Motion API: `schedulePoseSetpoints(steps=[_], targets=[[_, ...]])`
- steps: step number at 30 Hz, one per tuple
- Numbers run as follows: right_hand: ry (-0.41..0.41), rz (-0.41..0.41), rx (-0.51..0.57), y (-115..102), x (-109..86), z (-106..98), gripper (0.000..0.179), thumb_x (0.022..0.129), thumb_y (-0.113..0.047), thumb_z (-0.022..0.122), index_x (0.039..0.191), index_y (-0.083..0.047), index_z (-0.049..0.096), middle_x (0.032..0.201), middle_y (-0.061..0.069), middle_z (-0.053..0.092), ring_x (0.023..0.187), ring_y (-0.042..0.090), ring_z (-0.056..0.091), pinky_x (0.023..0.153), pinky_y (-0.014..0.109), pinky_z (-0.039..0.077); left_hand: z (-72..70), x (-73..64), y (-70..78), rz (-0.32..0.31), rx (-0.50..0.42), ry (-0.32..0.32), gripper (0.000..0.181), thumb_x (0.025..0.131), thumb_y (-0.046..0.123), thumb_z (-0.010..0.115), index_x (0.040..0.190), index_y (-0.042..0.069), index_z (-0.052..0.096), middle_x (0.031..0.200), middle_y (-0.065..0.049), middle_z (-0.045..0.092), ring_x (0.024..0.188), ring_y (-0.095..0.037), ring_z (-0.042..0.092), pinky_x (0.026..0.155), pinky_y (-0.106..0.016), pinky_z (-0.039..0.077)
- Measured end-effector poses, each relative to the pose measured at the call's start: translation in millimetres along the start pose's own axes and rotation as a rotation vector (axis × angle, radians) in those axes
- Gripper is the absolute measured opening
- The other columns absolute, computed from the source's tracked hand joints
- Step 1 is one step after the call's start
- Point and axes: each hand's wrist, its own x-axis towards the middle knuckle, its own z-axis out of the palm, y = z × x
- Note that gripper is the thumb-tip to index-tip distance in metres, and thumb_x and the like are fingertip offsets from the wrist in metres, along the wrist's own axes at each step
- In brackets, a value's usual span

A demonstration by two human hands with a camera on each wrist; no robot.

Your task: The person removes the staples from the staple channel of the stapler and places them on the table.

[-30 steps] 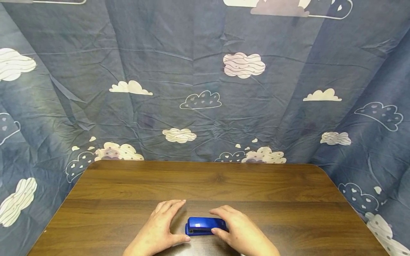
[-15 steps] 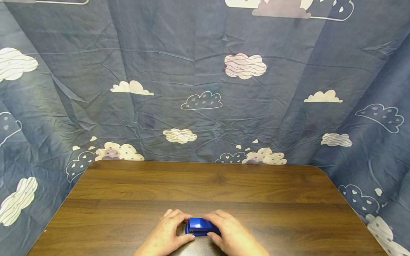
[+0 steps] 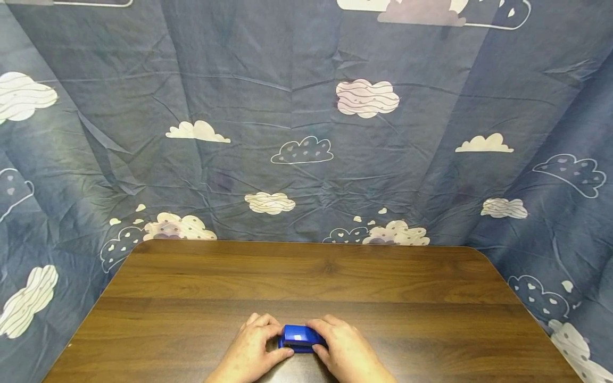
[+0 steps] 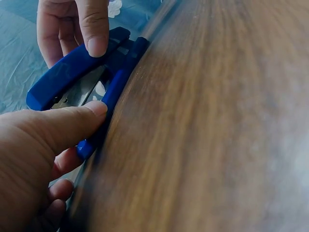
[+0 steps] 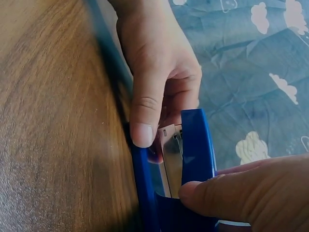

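Note:
A blue stapler (image 3: 299, 334) lies on the wooden table near its front, between both hands. My left hand (image 3: 251, 346) pinches the stapler's base at the left end, its thumb (image 4: 87, 118) on the near edge in the left wrist view. Farther right, my right hand (image 3: 346, 347) grips the upper arm (image 4: 67, 79), thumb on one side and fingers on the other. In the right wrist view the upper arm (image 5: 195, 145) stands apart from the base (image 5: 141, 179), with the metal staple channel (image 5: 170, 162) showing between them. The right hand covers the stapler's back end in the head view.
The brown wooden tabletop (image 3: 306, 276) spreads out around the hands, with rounded far corners. A dark blue curtain (image 3: 306, 111) printed with clouds hangs behind it and along both sides.
Both hands have closed in on the stapler. The left hand moved right to pinch its base, and the right hand moved left along the upper arm. Over the last half second little has changed.

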Motion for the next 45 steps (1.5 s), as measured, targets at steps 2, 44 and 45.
schedulePoseSetpoints(steps=[2, 44, 45], targets=[[0.001, -0.007, 0.003, 0.8, 0.6, 0.4, 0.039, 0.085, -0.017, 0.081, 0.121, -0.013, 0.069, 0.107, -0.002, 0.072, 0.096, 0.017, 0.071, 0.082, 0.039, 0.058, 0.1, 0.2, -0.2, -0.003, -0.003, 0.002, 0.023, 0.077, 0.038, 0.087, 0.093, 0.025, 0.077, 0.091, 0.019, 0.062, 0.084, 0.000, 0.047, 0.074, -0.027, 0.041], [-0.088, 0.071, 0.205, 19.0, 1.0, -21.6, 0.028, 0.087, -0.019, 0.080, 0.110, -0.018, 0.065, 0.105, -0.009, 0.071, 0.094, 0.003, 0.065, 0.084, 0.033, 0.057, -0.9, 0.1, 0.8, -0.046, 0.015, -0.038, 0.026, 0.078, 0.040, 0.086, 0.099, 0.026, 0.078, 0.094, 0.020, 0.062, 0.088, -0.001, 0.049, 0.079, -0.029, 0.044], [-0.090, 0.075, 0.206, 19.1, 0.9, -21.8, 0.028, 0.087, -0.018, 0.081, 0.109, -0.019, 0.065, 0.105, -0.009, 0.071, 0.095, 0.003, 0.065, 0.084, 0.033, 0.057, -0.9, -0.1, 0.9, -0.046, 0.017, -0.038, 0.026, 0.078, 0.040, 0.086, 0.099, 0.026, 0.078, 0.094, 0.020, 0.062, 0.088, -0.001, 0.049, 0.079, -0.029, 0.044]])
